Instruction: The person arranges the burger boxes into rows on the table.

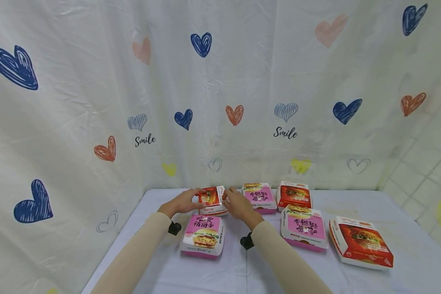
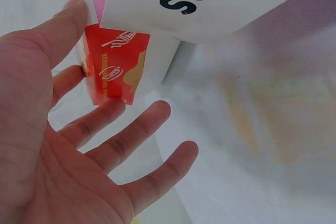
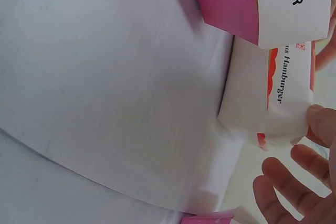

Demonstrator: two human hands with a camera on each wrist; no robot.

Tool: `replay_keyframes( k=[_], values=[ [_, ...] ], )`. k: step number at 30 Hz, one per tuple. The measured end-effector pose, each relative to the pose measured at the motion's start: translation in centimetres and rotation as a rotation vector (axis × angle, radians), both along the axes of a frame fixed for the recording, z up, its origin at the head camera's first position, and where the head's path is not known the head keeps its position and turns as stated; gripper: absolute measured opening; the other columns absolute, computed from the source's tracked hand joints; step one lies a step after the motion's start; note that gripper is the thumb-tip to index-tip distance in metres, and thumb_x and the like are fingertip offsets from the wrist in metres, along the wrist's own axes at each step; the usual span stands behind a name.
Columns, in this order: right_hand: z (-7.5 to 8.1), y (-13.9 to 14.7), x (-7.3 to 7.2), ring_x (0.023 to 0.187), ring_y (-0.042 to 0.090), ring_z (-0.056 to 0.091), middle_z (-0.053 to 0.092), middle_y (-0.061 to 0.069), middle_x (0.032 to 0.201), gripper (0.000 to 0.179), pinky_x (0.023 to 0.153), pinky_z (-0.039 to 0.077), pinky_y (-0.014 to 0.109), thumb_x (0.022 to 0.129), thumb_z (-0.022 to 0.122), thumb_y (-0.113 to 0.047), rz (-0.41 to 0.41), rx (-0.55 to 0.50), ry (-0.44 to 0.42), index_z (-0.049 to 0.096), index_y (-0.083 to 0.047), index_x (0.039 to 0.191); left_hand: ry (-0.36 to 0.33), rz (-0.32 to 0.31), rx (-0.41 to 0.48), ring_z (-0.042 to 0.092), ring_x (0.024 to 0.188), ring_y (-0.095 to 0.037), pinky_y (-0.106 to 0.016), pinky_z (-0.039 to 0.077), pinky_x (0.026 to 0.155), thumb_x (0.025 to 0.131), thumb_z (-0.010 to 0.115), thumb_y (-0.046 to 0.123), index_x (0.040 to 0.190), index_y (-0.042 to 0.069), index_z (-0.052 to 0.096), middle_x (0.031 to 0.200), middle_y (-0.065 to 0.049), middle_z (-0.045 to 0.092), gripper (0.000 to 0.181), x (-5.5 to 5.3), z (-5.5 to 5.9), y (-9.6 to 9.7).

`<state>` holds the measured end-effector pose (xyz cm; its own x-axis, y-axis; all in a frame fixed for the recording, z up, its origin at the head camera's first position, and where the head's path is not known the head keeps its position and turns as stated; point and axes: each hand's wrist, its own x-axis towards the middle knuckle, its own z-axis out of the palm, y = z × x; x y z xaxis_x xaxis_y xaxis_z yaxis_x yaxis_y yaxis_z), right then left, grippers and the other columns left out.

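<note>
At the back left of the table, a red and white hamburger box [image 1: 211, 197] lies between both hands. My left hand [image 1: 183, 201] holds its left side; in the left wrist view the thumb and nearest fingers are at the red side wall [image 2: 116, 64], the other fingers spread. From the right, my right hand [image 1: 239, 205] holds the same box, its thumb on the white corner [image 3: 286, 114] in the right wrist view. Directly in front sits a pink and white hamburger box [image 1: 203, 235], which partly covers the red one in both wrist views.
To the right, a pink box [image 1: 259, 197] and a red box [image 1: 295, 196] stand at the back edge. Nearer are another pink box [image 1: 304, 227] and a larger red box [image 1: 365, 243]. Behind the white-covered table [image 1: 228, 273] hangs a heart-patterned curtain [image 1: 257, 155].
</note>
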<state>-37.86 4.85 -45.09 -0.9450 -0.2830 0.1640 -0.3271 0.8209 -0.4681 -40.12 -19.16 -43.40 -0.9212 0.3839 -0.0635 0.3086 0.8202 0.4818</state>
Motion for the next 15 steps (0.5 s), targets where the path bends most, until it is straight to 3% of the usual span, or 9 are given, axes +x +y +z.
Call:
replay_keyframes(
  k=[5, 10, 15],
  values=[
    [0.13, -0.01, -0.05, 0.099, 0.022, 0.057, 0.058, 0.006, 0.129, 0.013, 0.084, 0.052, 0.039, 0.102, 0.064, -0.027, 0.006, -0.018, -0.022, 0.061, -0.018, 0.110, 0.003, -0.011, 0.001, 0.048, 0.142, -0.036, -0.059, 0.039, 0.115, 0.096, 0.071, 0.040, 0.152, 0.021, 0.049, 0.151, -0.015, 0.053, 0.063, -0.02, -0.05, -0.17],
    [0.26, -0.14, -0.15, 0.100, 0.022, 0.058, 0.062, 0.004, 0.127, 0.019, 0.086, 0.053, 0.040, 0.102, 0.064, -0.029, 0.013, -0.008, -0.056, 0.059, -0.018, 0.117, 0.000, -0.020, 0.006, 0.047, 0.142, -0.035, -0.058, 0.039, 0.116, 0.097, 0.070, 0.037, 0.150, 0.021, 0.051, 0.152, -0.013, 0.052, 0.059, 0.13, 0.09, -0.11],
    [0.47, -0.16, -0.12, 0.121, 0.030, 0.061, 0.059, 0.007, 0.139, 0.033, 0.102, 0.052, 0.049, 0.102, 0.063, -0.030, 0.039, 0.017, -0.046, 0.058, -0.015, 0.131, 0.008, -0.039, -0.004, 0.047, 0.143, -0.035, -0.057, 0.038, 0.117, 0.099, 0.067, 0.034, 0.148, 0.021, 0.053, 0.153, -0.013, 0.052, 0.053, 0.11, 0.31, 0.04]
  ],
)
